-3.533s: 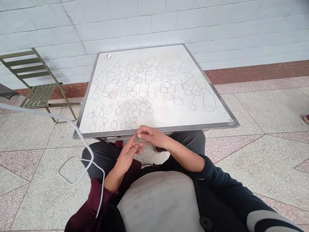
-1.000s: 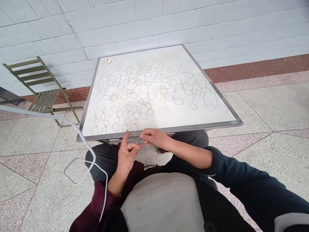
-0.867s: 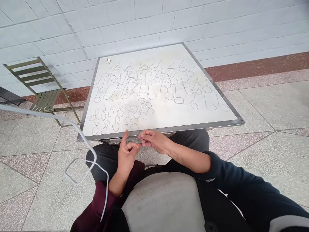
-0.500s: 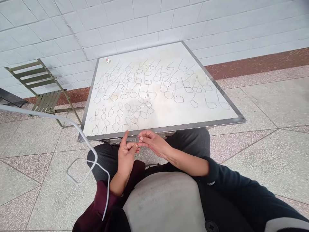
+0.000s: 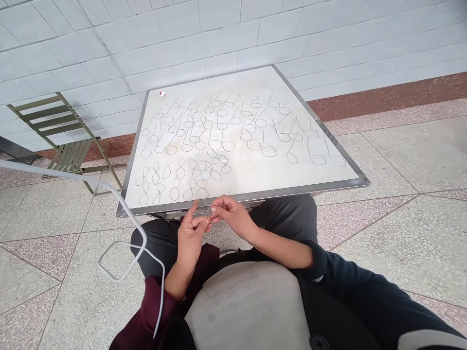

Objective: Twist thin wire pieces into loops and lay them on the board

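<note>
Just off the near edge of the table, my left hand (image 5: 192,233) pinches a thin piece of wire (image 5: 209,210) between thumb and a finger, its index finger stretched up. From the right, my right hand (image 5: 232,216) closes its fingertips on the same wire, close to the left thumb. The wire is curved; much of it is hidden by the fingers. On the white tabletop (image 5: 255,170) lie several wire loops with straight tails (image 5: 269,151). Nearer to my left hand are several figure-eight wire pieces (image 5: 176,187).
A small white and red object (image 5: 162,95) sits at the table's far left corner. A green folding chair (image 5: 69,146) stands left against the tiled wall (image 5: 204,34). A pale cable or tube (image 5: 140,233) curves across the left side, in front of the floor.
My right hand has shifted slightly, its fingers drawn closer together around the wire. The left hand keeps its pinch, with its index finger moved a little. The view has shifted slightly.
</note>
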Demonstrator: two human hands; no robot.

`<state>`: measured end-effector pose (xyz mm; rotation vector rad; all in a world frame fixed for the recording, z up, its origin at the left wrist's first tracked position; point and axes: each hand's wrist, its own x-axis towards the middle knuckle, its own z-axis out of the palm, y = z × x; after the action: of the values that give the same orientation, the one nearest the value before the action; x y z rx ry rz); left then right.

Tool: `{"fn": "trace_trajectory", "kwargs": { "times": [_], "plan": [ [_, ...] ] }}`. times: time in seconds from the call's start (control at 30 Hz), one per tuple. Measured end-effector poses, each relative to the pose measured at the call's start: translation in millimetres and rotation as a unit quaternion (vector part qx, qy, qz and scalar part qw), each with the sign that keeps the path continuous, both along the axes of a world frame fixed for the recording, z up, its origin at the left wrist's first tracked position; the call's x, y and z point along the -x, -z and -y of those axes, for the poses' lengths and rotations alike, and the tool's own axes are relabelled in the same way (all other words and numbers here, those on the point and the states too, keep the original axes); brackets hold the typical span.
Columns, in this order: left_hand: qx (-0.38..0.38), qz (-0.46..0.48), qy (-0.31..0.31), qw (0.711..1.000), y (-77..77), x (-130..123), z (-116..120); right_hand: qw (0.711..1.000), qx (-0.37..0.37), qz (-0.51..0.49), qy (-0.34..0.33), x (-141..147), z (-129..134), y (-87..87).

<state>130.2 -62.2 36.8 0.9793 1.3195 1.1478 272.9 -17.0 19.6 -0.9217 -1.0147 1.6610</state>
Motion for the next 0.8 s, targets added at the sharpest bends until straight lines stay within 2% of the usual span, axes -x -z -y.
{"fn": "trace_trajectory", "kwargs": {
  "times": [0.23,0.33,0.53,0.7,0.8],
  "plan": [
    [-0.017,-0.045,0.020,0.999,4.9,1.2,0.1,1.000,0.028,-0.004,0.004,5.3,0.2,-5.5],
    [-0.025,-0.057,0.018,0.998,3.4,1.2,0.0,1.000,0.014,0.008,-0.010,5.1,0.2,-4.6],
    [-0.014,0.009,-0.011,1.000,1.2,3.3,-2.7,0.985,-0.112,0.105,-0.084,-5.7,-3.0,1.1],
    [0.033,0.053,0.000,0.998,6.6,5.7,-5.8,0.980,-0.114,0.093,-0.136,-10.8,-7.6,6.0],
    [0.052,0.069,0.008,0.996,10.6,7.3,-7.0,0.980,-0.111,0.083,-0.145,-11.2,-8.4,9.0]
  ]
}}
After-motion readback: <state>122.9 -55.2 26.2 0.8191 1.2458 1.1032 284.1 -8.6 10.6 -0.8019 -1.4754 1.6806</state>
